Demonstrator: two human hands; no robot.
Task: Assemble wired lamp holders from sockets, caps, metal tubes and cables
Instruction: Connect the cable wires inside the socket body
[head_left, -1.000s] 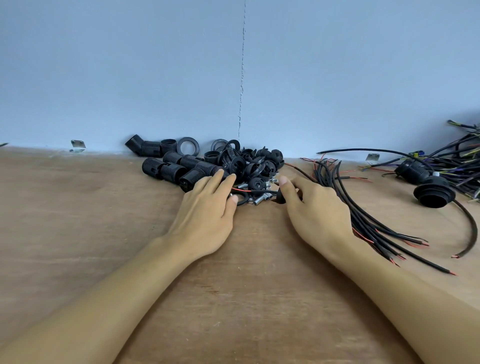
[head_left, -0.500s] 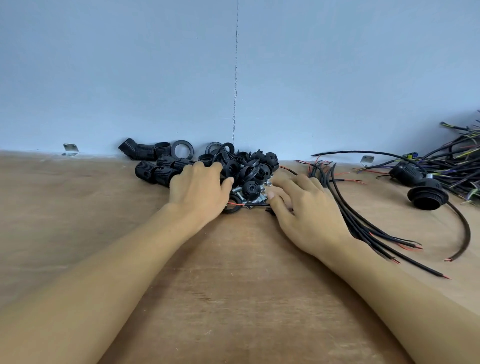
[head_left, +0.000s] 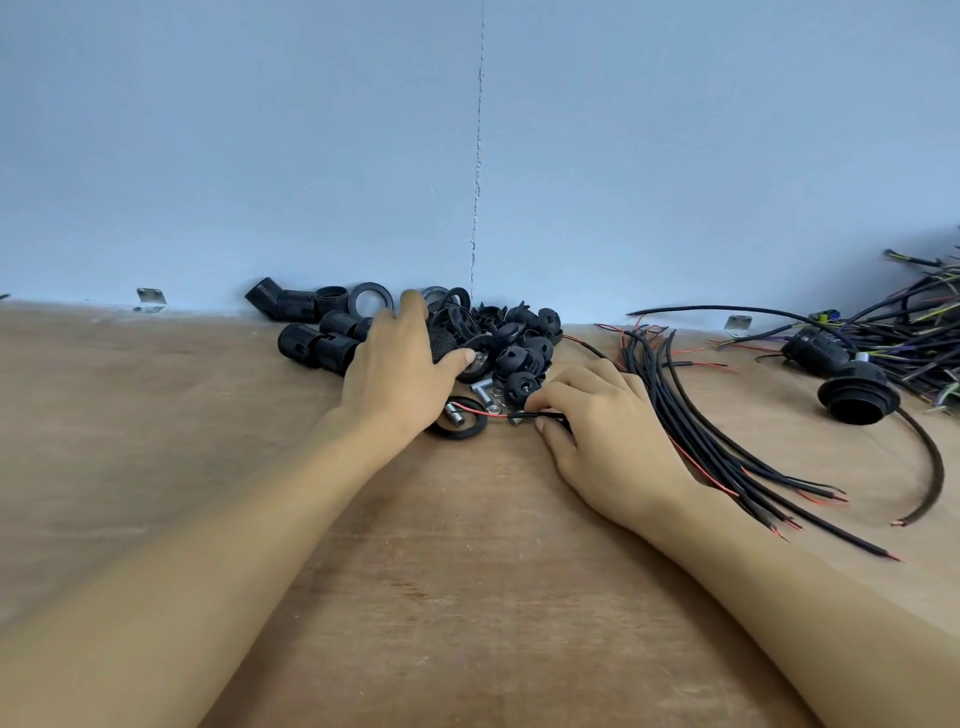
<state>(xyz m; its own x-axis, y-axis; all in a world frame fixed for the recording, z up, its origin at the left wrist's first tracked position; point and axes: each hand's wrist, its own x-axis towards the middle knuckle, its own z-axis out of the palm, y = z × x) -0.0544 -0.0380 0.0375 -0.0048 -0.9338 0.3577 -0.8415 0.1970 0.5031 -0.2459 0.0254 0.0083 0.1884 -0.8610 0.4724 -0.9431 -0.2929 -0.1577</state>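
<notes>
Two bare hands work among lamp-holder parts on a wooden surface (head_left: 467, 571).

Nearest, the right hand (head_left: 608, 431) has its grip pinching a black cable (head_left: 543, 415) whose red lead crosses a flat black ring (head_left: 460, 428), where a short metal tube (head_left: 454, 414) lies. Just left and farther back, the left hand (head_left: 400, 374) lies on the ribbed sockets (head_left: 311, 345), its grip spread. Domed caps (head_left: 519, 358) are heaped beyond. To the right a cable bundle (head_left: 727, 441) fans out, and a wired lamp holder (head_left: 857, 395) sits far right, near the blue wall (head_left: 311, 156).
</notes>
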